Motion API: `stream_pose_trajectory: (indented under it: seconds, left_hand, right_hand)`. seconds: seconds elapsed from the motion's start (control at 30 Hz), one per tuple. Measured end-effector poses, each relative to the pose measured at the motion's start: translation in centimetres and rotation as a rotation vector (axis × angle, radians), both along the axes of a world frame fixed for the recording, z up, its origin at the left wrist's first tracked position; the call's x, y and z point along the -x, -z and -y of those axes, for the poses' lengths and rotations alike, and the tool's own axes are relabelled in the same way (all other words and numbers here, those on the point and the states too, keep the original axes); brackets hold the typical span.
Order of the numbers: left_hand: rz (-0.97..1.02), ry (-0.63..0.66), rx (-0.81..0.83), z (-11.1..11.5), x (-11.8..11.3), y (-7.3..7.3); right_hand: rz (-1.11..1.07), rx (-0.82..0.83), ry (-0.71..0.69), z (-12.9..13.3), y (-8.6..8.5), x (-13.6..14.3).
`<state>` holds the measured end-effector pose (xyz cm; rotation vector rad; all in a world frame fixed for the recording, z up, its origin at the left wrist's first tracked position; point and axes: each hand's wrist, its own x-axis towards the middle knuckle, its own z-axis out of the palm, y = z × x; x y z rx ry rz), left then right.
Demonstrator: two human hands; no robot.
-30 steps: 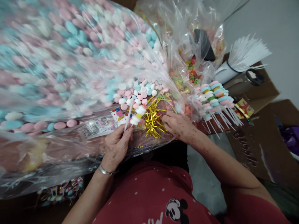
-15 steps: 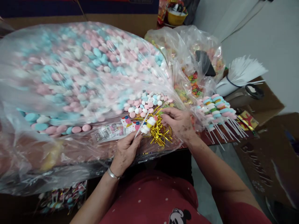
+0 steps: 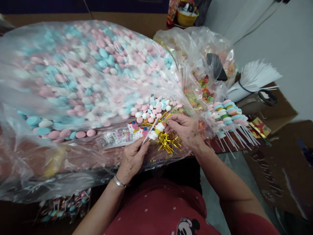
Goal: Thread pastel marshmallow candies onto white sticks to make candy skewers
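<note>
My left hand (image 3: 134, 156) is closed round the lower end of a thin white stick (image 3: 149, 131). Beside the stick's upper part, white marshmallows (image 3: 160, 126) and a yellow piece stand in a row. At the far end of that row is a small red candy (image 3: 164, 124), pinched by the fingertips of my right hand (image 3: 184, 129). Gold twist ties (image 3: 168, 143) lie in a loose heap beneath. Just beyond, pink, white and blue marshmallows (image 3: 153, 107) spill from the mouth of a big clear bag (image 3: 97, 71).
Finished marshmallow sticks (image 3: 228, 114) are piled on the right, near a holder full of white sticks (image 3: 259, 75). Behind them sit clear bags of colourful ring candies (image 3: 205, 88). Printed packets (image 3: 117, 137) lie left of my hands. Cardboard boxes (image 3: 271, 173) stand lower right.
My right hand has shifted slightly left and its fingertips have closed in on the red candy. My left hand keeps its hold on the stick, almost still.
</note>
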<state>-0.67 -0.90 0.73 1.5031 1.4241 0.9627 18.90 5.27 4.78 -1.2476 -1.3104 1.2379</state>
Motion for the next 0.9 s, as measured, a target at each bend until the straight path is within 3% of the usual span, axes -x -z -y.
stream_pose_trajectory:
  seconds: [0.17, 0.37, 0.5, 0.7, 0.8, 0.9]
  left_hand:
    - [-0.004, 0.004, 0.0, 0.0, 0.0, 0.1]
    - [0.003, 0.02, -0.004, 0.0, 0.1, -0.2]
    - [0.019, 0.014, -0.006, -0.2, 0.0, -0.4]
    - [0.072, -0.017, 0.017, -0.2, -0.2, -0.8]
    - [0.105, -0.062, 0.018, -0.1, -0.1, -0.7]
    - [0.148, -0.105, 0.024, -0.1, 0.0, -0.4]
  right_hand:
    - [0.141, -0.109, -0.027, 0.1, 0.5, -0.3]
    - [0.435, -0.341, -0.248, 0.1, -0.2, -1.6]
    - [0.531, -0.388, -0.359, -0.3, -0.5, -1.8]
    - [0.507, -0.317, -0.303, 0.1, -0.6, -0.9]
    - [0.487, -0.294, -0.186, -1.2, -1.5, -0.8]
    - [0.852, -0.405, -0.122, -3.9, -2.1, -0.7]
